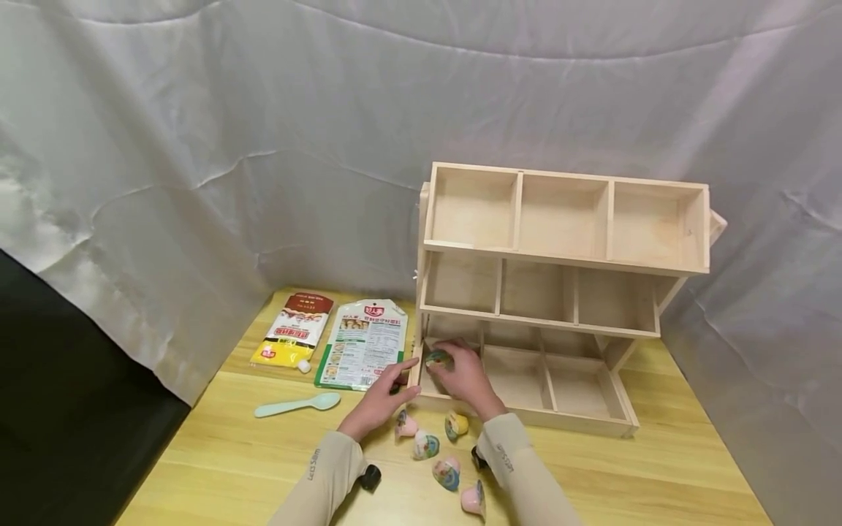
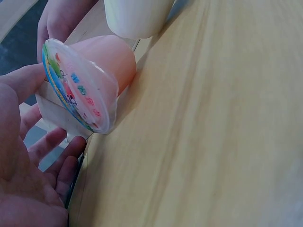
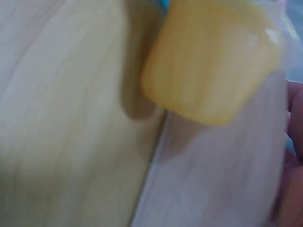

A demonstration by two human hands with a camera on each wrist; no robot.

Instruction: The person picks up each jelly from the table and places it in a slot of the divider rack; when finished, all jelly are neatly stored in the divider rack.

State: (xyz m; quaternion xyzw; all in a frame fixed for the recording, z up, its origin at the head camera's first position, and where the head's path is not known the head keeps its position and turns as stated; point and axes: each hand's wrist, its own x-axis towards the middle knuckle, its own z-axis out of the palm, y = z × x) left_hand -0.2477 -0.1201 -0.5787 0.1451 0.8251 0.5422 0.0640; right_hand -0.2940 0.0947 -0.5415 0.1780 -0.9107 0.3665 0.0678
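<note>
In the head view my right hand (image 1: 465, 376) reaches into the lower left compartment of a wooden three-tier organizer (image 1: 526, 420). It pinches a jelly cup (image 1: 437, 358) with a greenish lid, partly hidden by the fingers. My left hand (image 1: 381, 402) touches the left front corner of the bottom tray, its fingers loosely extended. Just in front of the tray lie several jelly cups, among them a yellow jelly cup (image 1: 456, 425), a white jelly cup (image 1: 425, 446) and a pink jelly cup (image 1: 406, 424). The right wrist view shows the yellow cup (image 3: 213, 66) close up, beside the right fingers (image 3: 296, 118).
Left of the organizer lie a green-and-white packet (image 1: 365, 343) and a red-and-yellow packet (image 1: 294, 329), with a small white piece (image 1: 303, 366) beside it. A pale green spoon (image 1: 297, 404) lies nearer. Grey curtain (image 1: 329, 146) hangs behind the table.
</note>
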